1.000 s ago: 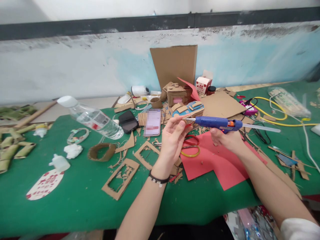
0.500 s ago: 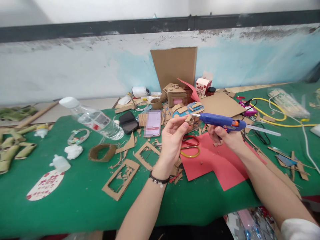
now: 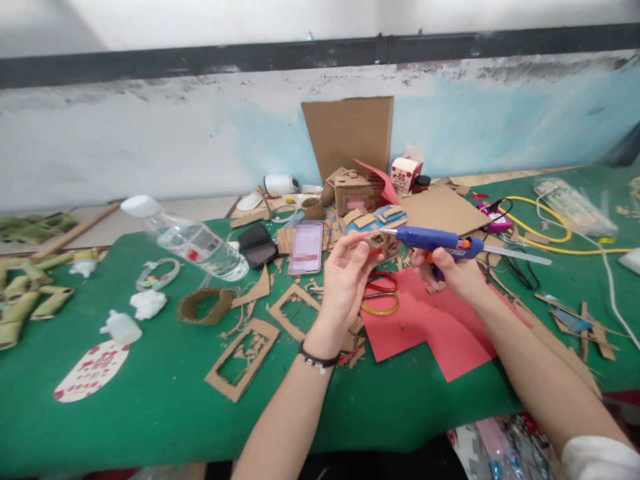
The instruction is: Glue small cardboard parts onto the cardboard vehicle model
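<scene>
Between the thumb and fingers of my left hand (image 3: 347, 270) is a small cardboard piece (image 3: 375, 241), pinched near its edge. My right hand (image 3: 450, 270) is wrapped round the grip of a blue glue gun (image 3: 433, 240), with a clear glue stick (image 3: 517, 253) poking from its back end. The gun's metal nozzle points left and sits right at the cardboard piece; whether it touches is too small to tell. Scissors with red and yellow handles (image 3: 381, 303) lie below my hands, on red paper (image 3: 420, 323).
A tilted water bottle (image 3: 195, 240), a black case (image 3: 257, 245) and a phone (image 3: 307, 247) lie left of my hands. Cardboard frames (image 3: 243, 360) and scraps cover the green table (image 3: 165, 427). Behind stand a cardboard box (image 3: 353, 193) and sheet (image 3: 350, 133). A yellow cable (image 3: 565, 223) curves at right.
The glue gun has shifted slightly left with my right hand. The cardboard piece has moved a little left and turned in my left fingers, with the nozzle still close to it.
</scene>
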{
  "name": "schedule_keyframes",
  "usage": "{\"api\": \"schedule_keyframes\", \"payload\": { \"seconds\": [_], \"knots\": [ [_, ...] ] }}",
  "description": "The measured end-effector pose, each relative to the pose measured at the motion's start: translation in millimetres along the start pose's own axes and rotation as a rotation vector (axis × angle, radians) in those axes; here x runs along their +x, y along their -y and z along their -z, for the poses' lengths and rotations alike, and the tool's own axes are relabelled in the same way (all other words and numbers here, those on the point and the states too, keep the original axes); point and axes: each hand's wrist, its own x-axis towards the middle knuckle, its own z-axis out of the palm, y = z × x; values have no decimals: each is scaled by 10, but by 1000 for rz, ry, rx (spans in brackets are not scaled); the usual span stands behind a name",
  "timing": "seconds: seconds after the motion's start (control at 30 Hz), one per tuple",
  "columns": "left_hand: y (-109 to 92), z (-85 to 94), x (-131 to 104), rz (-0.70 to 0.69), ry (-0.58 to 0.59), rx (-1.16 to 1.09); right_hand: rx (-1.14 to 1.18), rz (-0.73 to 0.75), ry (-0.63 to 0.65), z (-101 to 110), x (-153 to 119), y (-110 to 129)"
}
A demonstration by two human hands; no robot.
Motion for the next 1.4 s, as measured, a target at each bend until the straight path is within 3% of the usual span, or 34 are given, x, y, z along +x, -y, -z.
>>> {"api": "schedule_keyframes", "payload": {
  "seconds": [0.47,1.27,1.4],
  "knots": [
    [11,5,18,-20,-1,-28,-155,-45,-96,-23,-41,51],
    [73,24,22,-116,-22,61,-166,-49,-109,-34,-45,36],
    [79,25,15,-117,-8,114,-127,-9,-187,-30,-33,31]
  ]
}}
